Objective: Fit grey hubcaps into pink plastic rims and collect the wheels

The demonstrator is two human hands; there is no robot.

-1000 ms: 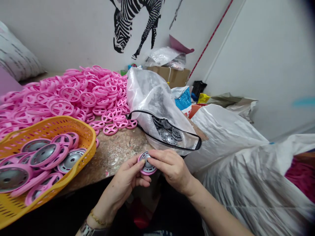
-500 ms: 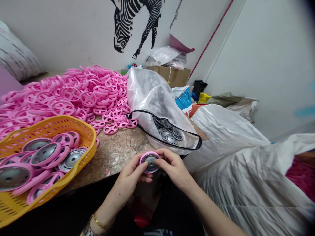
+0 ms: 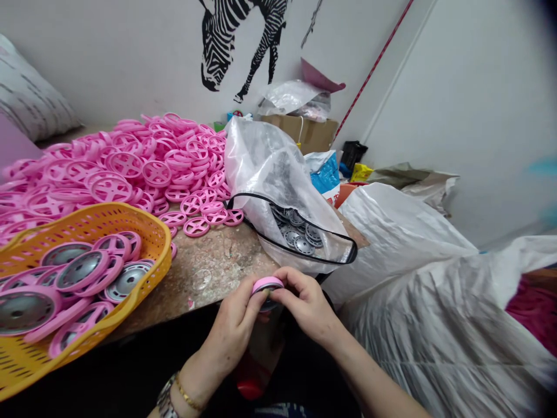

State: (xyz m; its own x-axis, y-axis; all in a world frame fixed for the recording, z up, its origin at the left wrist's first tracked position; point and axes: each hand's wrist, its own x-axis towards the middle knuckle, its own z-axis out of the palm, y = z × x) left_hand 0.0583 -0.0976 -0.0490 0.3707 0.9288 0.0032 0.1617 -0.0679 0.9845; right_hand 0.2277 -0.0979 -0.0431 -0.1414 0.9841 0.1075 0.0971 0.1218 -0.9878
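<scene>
Both my left hand and my right hand grip a pink plastic wheel with a silver hub cap, held above the table's front edge. The wheel is tilted nearly edge-on, so my fingers and its rim hide most of the cap. To the left, a yellow perforated plastic basket holds several assembled pink wheels. Beyond my hands, a clear plastic bag lies open around several loose silver hub caps.
A large heap of pink spoked wheels covers the stained stone-like table behind the basket. White woven sacks bulge at the right. A cardboard box stands at the back against a wall with a zebra picture.
The wheel has turned from facing me to nearly edge-on, with its pink rim now uppermost. My hands have rotated it while staying close together. The camera view has shifted slightly.
</scene>
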